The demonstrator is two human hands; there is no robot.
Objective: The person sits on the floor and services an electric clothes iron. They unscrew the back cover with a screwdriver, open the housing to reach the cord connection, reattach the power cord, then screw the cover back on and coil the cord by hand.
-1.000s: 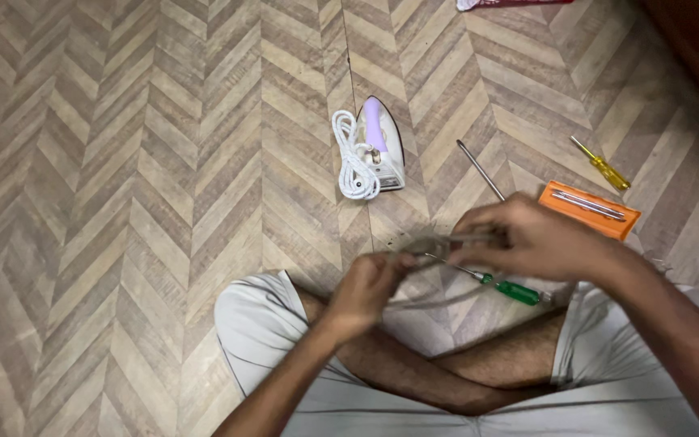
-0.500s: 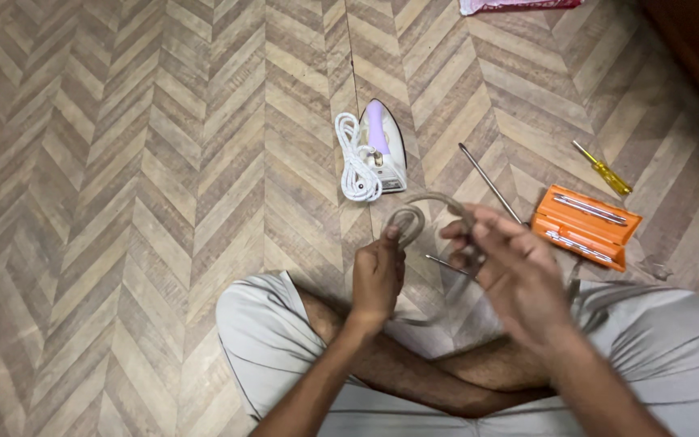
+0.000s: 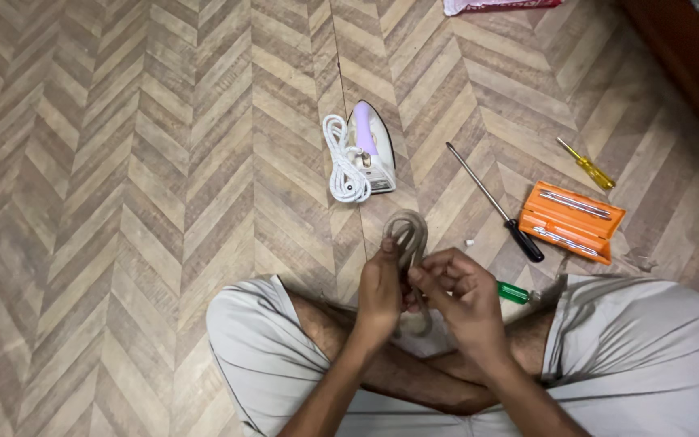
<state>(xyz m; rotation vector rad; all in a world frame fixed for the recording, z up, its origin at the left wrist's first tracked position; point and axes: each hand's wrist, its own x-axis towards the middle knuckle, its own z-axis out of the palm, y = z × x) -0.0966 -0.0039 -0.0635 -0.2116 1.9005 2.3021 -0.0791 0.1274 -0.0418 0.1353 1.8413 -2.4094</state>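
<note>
Above crossed legs, left hand (image 3: 379, 290) and right hand (image 3: 459, 293) both grip looped beige cord (image 3: 408, 235).

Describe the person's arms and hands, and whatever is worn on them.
Both forearms are bare: no sleeves, gloves, watch or bands show. The left hand and right hand are bare too, and no rings can be made out. Fingers are uncovered, with short nails as far as can be told. The only clothing in view is light grey shorts.
</note>
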